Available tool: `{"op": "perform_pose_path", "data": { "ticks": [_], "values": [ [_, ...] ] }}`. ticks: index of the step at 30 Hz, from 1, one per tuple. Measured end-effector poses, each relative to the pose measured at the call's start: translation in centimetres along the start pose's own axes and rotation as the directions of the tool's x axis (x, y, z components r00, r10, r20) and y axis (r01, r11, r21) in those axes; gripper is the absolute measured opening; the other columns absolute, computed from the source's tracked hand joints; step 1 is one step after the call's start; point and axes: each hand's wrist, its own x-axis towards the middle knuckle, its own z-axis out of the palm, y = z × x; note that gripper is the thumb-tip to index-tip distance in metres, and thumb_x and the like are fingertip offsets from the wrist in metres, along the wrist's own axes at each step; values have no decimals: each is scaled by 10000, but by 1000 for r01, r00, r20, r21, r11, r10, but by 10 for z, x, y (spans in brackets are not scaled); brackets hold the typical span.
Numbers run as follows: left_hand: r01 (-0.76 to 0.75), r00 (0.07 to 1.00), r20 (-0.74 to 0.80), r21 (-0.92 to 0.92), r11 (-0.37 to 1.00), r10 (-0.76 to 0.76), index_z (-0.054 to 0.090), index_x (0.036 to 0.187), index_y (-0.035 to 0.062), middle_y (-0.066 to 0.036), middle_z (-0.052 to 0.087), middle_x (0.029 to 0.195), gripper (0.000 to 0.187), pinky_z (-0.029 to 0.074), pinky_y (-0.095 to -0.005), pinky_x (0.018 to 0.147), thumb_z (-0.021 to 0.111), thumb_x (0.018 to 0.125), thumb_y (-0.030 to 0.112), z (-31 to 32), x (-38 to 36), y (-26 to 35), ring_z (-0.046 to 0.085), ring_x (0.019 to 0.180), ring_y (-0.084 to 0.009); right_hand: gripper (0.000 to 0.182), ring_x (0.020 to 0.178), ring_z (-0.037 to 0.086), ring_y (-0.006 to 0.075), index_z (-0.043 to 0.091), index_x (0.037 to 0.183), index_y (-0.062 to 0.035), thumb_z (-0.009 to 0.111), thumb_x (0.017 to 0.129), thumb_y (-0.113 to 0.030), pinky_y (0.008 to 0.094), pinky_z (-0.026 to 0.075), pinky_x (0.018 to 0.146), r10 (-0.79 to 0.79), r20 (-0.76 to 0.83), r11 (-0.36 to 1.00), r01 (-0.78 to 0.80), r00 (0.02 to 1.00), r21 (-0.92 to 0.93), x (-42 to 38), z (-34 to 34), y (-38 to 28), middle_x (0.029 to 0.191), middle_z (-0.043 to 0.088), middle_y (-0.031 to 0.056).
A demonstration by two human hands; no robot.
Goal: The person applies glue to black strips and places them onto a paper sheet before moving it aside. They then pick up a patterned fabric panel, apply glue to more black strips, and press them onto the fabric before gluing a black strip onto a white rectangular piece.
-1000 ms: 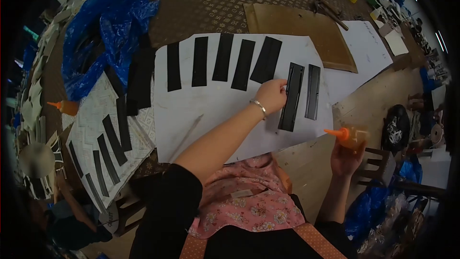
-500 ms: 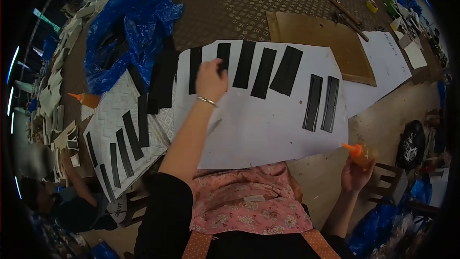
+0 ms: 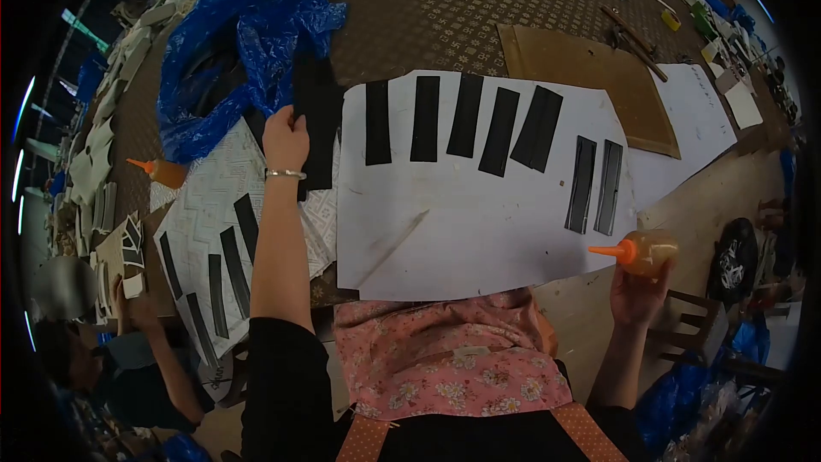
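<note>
My left hand point(image 3: 286, 144) is at the pile of black strips point(image 3: 321, 133) left of the white sheet, fingers curled and pinched at the pile's left edge; the fingertips are partly hidden. My right hand point(image 3: 640, 298) is wrapped round a squeeze bottle point(image 3: 654, 252) of amber liquid, its orange nozzle pointing left over the sheet's right edge. On the white sheet point(image 3: 462, 239) several matte black strips point(image 3: 424, 120) stand in a row along the far side. Two shiny black strips point(image 3: 581, 184) lie apart from them, near the right edge.
A crumpled blue plastic bag point(image 3: 282, 17) lies at the far left. Beside it is another orange-tipped bottle point(image 3: 167, 173). More black strips rest on a patterned board point(image 3: 192, 231). A brown board point(image 3: 590, 77) and a hammer point(image 3: 637, 47) lie at the back right. A co-worker sits at the left.
My left hand has moved left, from a strip on the white sheet to the black pile. The bottle in my right hand has turned more level, nozzle leftward. The view has shifted slightly.
</note>
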Motion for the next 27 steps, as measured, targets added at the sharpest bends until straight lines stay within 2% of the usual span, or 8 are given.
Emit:
{"op": "perform_pose_path", "data": {
  "ticks": [1,3,4,7,10,15,21,27],
  "values": [
    [42,998,65,-259,965,-26,589,965,38,-87,599,833,188,494,-321,638,577,793,113,-9,-21,21,577,651,-220,462,1131,475,265,419,1246,-89,467,884,-372,395,428,932,-4,2,1000,4,1000,-8,3,9,8,1237,468,117],
    [395,890,450,-691,605,-67,577,976,36,-19,587,785,170,478,-242,543,536,813,62,-25,-83,69,547,577,-124,459,1134,473,263,413,1252,-96,460,888,-372,403,426,929,-1,4,1000,1,1000,-15,9,27,28,1239,467,113],
    [464,795,603,-671,578,62,550,1039,37,10,581,823,212,456,-193,513,508,832,42,-25,-111,74,544,629,-56,468,1124,479,266,389,1264,-99,463,886,-364,407,431,914,18,2,998,-18,1000,-58,13,35,40,1237,465,111],
    [694,459,866,-488,529,198,456,1193,62,0,578,892,354,462,-183,500,477,841,35,-10,-185,85,555,693,-47,463,1113,485,263,356,1278,-97,468,889,-324,414,432,899,86,29,979,-79,996,-189,29,31,65,1241,452,107],
    [821,342,903,-422,385,260,441,1204,40,-1,577,936,363,461,-160,498,467,842,30,10,-221,75,575,715,-44,427,1104,488,249,349,1267,-83,474,895,-251,417,432,898,121,79,923,-83,989,-377,50,27,87,1232,444,104],
    [830,331,916,-397,391,226,431,1223,45,-2,572,941,377,464,-148,501,438,847,24,9,-224,77,578,732,-41,366,1074,516,247,392,1218,-46,478,902,-210,422,439,895,47,91,847,9,995,-531,81,36,110,1163,503,107],
    [797,356,913,-408,445,200,436,1222,51,6,566,919,375,468,-153,504,438,848,24,10,-226,75,560,715,-31,350,1026,548,239,409,1186,-39,477,905,-235,418,458,877,27,-21,808,-34,999,-589,92,42,113,1123,528,110],
    [798,369,908,-420,432,200,434,1220,49,2,560,922,371,485,-164,522,425,850,16,12,-227,75,567,731,-40,376,1032,543,240,410,1193,-42,499,893,-250,424,462,856,146,-47,805,-146,988,-575,83,32,105,1128,528,105]
  ]
}}
